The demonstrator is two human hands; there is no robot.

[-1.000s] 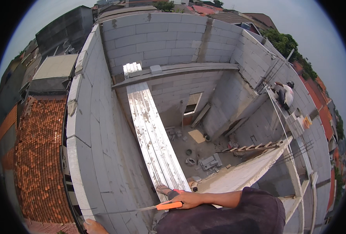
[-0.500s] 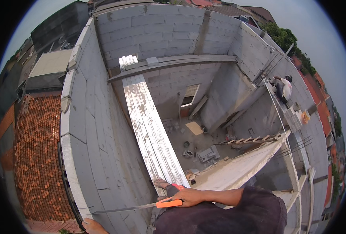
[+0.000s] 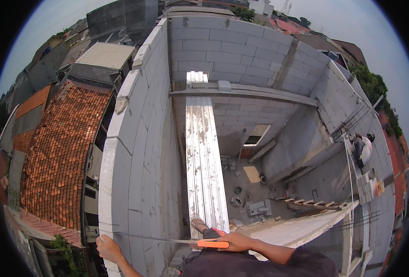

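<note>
In my right hand [image 3: 236, 241] is the orange handle [image 3: 213, 244] of a hand saw, with the fingers closed around it. The saw's long thin blade [image 3: 158, 238] points left, and its far end reaches the pale top edge of the light block wall [image 3: 106, 194]. My left hand [image 3: 108, 249] lies at that wall's outer edge beside the blade's end, its fingers bent over the block. Below the saw, a bare foot [image 3: 198, 225] stands on long silvery metal channels [image 3: 204, 157] laid side by side as a walkway.
A deep room lies below, with buckets, blocks and a wooden ladder [image 3: 310, 203] inside. The channels run to a crossbeam [image 3: 246, 92]. Another person [image 3: 362, 148] crouches on the far right wall near an orange bucket [image 3: 379, 188]. Tiled roofs [image 3: 66, 161] lie outside on the left.
The view has swung left, so the walls and channels appear farther right. More of my left hand and forearm shows at the wall edge. My right hand still holds the saw.
</note>
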